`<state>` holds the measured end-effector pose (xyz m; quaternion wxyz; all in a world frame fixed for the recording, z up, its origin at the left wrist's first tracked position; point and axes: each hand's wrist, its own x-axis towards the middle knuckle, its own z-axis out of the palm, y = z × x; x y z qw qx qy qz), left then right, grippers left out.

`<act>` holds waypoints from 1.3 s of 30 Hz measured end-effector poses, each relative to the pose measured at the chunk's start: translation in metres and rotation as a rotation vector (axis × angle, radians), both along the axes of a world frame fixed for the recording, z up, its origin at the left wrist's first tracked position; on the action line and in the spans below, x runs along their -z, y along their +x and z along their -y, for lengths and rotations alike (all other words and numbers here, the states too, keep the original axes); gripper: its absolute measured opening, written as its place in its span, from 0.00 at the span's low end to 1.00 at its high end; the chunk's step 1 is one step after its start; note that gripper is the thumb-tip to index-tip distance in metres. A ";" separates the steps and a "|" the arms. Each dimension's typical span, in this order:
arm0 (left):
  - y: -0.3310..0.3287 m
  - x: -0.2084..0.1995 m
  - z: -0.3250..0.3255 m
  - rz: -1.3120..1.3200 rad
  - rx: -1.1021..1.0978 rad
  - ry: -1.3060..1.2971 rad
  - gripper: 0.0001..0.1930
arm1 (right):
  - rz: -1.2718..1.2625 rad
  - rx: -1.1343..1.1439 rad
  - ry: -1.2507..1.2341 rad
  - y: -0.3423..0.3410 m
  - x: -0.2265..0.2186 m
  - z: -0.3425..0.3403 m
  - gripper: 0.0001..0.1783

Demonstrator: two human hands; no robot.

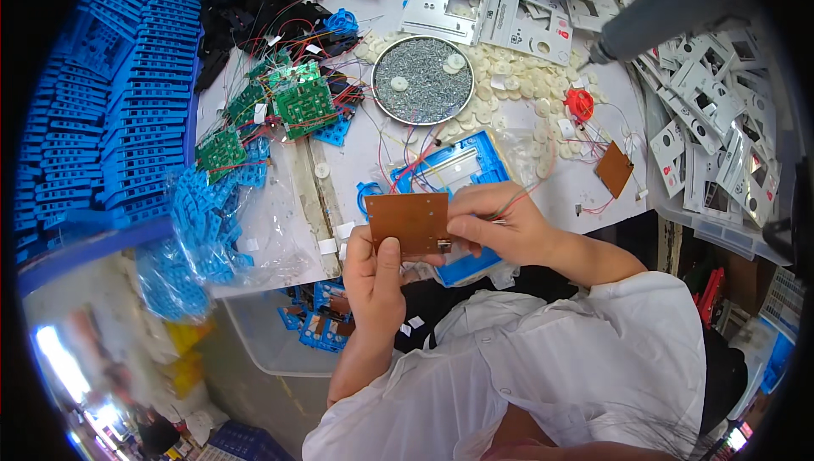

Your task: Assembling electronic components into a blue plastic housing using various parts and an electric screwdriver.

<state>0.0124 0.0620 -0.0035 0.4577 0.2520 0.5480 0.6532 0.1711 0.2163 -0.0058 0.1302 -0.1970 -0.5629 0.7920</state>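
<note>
My left hand (377,283) grips a brown circuit board (407,217) by its lower left part, thumb on the face turned toward me. At the board's right edge, my right hand (500,224) is closed with thumb and fingers together around thin wires and the board's edge. A small metal connector (444,245) sits at the board's lower right corner. Beneath both hands lies a blue plastic housing (462,273) with a pale panel inside, partly hidden by the board. Several coloured wires run from the housing area up to the left.
A round dish of small screws (424,80) stands beyond the housing, amid white plastic discs (500,92). Green circuit boards (305,109) lie left. A second brown board (614,169) lies right, below a hanging electric screwdriver (670,16). Stacked blue parts (153,97) and white panels (712,97) flank the table.
</note>
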 end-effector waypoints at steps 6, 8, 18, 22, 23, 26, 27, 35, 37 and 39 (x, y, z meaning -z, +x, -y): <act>0.001 -0.003 -0.002 -0.006 -0.010 -0.095 0.10 | 0.023 0.089 0.647 -0.010 -0.010 -0.009 0.11; 0.002 -0.003 -0.003 0.036 0.019 -0.081 0.13 | 0.051 0.051 0.607 -0.012 -0.011 -0.013 0.10; 0.036 -0.006 0.052 0.596 0.334 -0.216 0.38 | 0.350 -0.221 0.511 0.002 0.006 -0.041 0.10; 0.036 -0.001 0.054 0.564 0.350 -0.197 0.39 | 0.400 -0.181 0.589 0.002 0.003 -0.038 0.10; 0.035 -0.001 0.055 0.555 0.353 -0.208 0.39 | 0.413 -0.180 0.595 0.003 0.002 -0.038 0.10; 0.033 -0.001 0.056 0.526 0.368 -0.221 0.39 | 0.445 -0.182 0.614 0.003 0.000 -0.039 0.10; 0.032 -0.003 0.056 0.512 0.377 -0.216 0.39 | 0.451 -0.187 0.621 0.002 0.000 -0.038 0.10; 0.015 -0.019 0.063 -0.359 0.476 -0.276 0.34 | 0.484 -0.194 0.773 -0.001 0.003 -0.036 0.10; 0.005 -0.024 0.052 -0.805 0.439 -0.276 0.30 | 0.497 -0.197 0.809 0.000 0.002 -0.036 0.10; -0.003 -0.016 0.036 -0.990 0.362 -0.165 0.27 | 0.481 -0.201 0.845 0.000 0.001 -0.036 0.11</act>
